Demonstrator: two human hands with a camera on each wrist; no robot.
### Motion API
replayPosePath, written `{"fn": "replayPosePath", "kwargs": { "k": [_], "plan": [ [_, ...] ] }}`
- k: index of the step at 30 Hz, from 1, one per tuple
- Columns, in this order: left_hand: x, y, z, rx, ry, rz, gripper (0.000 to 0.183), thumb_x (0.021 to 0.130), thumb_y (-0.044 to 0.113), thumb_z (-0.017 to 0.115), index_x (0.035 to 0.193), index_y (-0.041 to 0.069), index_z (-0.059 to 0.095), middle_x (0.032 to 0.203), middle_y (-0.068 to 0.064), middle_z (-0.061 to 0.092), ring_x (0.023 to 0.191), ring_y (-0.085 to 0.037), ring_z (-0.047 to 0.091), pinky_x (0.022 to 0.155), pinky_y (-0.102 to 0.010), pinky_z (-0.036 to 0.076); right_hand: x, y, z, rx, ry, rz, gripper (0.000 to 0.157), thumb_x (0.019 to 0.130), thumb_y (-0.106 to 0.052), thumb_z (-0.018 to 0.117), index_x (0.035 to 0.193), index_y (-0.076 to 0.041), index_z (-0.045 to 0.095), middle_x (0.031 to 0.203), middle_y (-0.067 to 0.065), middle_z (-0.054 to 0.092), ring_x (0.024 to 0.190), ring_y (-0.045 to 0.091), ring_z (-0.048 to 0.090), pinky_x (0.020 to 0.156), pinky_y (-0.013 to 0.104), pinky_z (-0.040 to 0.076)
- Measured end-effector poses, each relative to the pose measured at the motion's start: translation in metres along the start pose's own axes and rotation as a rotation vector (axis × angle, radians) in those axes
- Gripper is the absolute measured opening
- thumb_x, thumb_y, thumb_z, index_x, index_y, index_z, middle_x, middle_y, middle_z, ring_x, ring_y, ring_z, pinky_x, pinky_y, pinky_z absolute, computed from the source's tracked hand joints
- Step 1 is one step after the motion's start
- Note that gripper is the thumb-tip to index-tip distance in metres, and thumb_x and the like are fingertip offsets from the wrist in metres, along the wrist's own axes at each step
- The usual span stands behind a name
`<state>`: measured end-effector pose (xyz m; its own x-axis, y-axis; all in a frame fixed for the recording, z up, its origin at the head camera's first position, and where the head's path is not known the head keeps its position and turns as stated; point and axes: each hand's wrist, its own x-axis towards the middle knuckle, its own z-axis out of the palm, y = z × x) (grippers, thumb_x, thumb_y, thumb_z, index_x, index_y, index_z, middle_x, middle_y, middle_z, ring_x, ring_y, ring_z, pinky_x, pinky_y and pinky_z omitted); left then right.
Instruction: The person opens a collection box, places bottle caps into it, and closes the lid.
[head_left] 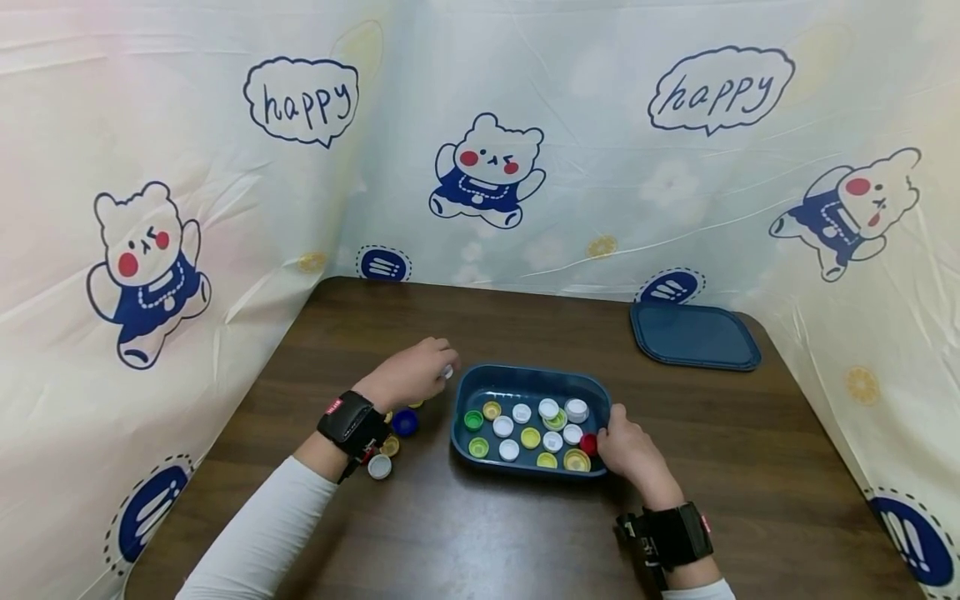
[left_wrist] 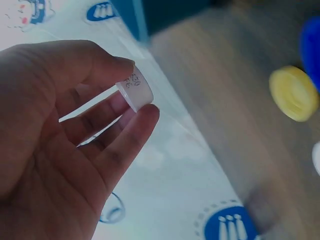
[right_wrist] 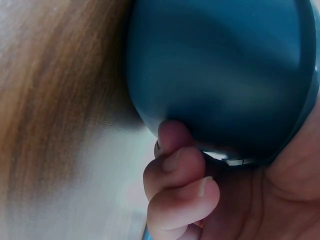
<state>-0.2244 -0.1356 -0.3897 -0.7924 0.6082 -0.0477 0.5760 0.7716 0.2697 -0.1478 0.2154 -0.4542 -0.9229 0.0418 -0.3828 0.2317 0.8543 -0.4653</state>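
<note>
Between thumb and fingertips, my left hand (head_left: pixel 411 372) pinches a white bottle cap (left_wrist: pixel 136 90) with small dark print on its side. It is just left of a blue plastic box (head_left: pixel 459 433), above the table. Several white, yellow, green and red bottle caps (head_left: pixel 530 437) lie inside that box. At the box's right end, my right hand (head_left: pixel 630 446) grips the wall, fingers curled against the outside in the right wrist view. Its thumb is hidden there. Below my left hand lie more caps, among them a blue cap (head_left: pixel 405 422) and a white cap (head_left: pixel 379 466).
A flat blue lid (head_left: pixel 696 335) lies at the back right of the brown wooden table (head_left: pixel 480 542). A printed curtain (head_left: pixel 600 192) with bears hangs round the table's back and sides. A yellow cap (left_wrist: pixel 294 93) shows in the left wrist view.
</note>
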Motion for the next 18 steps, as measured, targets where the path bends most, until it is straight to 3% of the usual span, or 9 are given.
{"fn": "replayPosePath", "kwargs": {
  "k": [9,18],
  "plan": [
    [0.005,0.040,0.000,0.013,-0.059,0.111,0.024,0.096,0.010,0.067,0.119,0.013,0.071,0.115,-0.003,0.063,0.103,-0.014,0.055,0.092,-0.029,0.054,0.002,0.002,0.001,-0.002,0.005,0.000,0.046,0.104,-0.018,0.042,0.139,0.009,0.029,0.115,0.033,0.057,0.079,0.030,0.057,0.066,0.041,0.047],
    [0.013,0.059,0.000,0.032,-0.087,0.176,0.024,0.098,0.013,0.065,0.121,0.015,0.071,0.114,-0.002,0.063,0.101,-0.014,0.053,0.091,-0.028,0.054,0.001,0.002,0.001,-0.008,0.012,-0.013,0.045,0.105,-0.018,0.042,0.138,0.009,0.030,0.113,0.033,0.058,0.079,0.030,0.057,0.066,0.041,0.047]
  ]
}}
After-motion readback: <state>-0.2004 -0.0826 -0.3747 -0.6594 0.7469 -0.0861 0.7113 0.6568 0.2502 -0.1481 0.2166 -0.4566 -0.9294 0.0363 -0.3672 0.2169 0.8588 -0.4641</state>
